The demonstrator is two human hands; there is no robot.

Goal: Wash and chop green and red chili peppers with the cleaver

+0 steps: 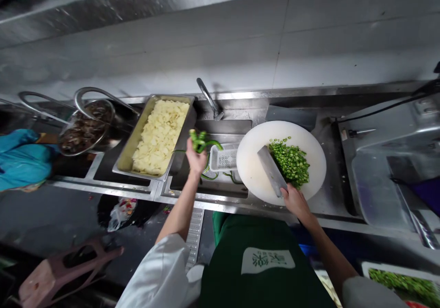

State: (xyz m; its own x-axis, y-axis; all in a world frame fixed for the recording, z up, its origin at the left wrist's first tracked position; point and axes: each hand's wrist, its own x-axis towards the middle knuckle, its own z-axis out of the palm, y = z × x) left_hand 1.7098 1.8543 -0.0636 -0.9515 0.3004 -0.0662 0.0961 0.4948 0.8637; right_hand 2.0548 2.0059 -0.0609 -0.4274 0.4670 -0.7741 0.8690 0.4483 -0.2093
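Note:
Over the sink (220, 188), my left hand (196, 156) is closed round a bunch of long green peppers (199, 139), their ends sticking up and one curving right. Below it, a white perforated basket (223, 158) sits in the sink with more peppers beside it. My right hand (294, 199) grips the handle of a cleaver (272, 170), whose broad blade rests on the round white cutting board (252, 175). Right of the blade lies a heap of chopped green pepper (291, 162).
A metal tray of pale slices (160, 136) stands left of the faucet (210, 98). Farther left are a pot with dark contents (85, 127) and a person's blue sleeve (25, 159). A clear plastic container (373, 193) sits right. A pink stool (65, 271) stands lower left.

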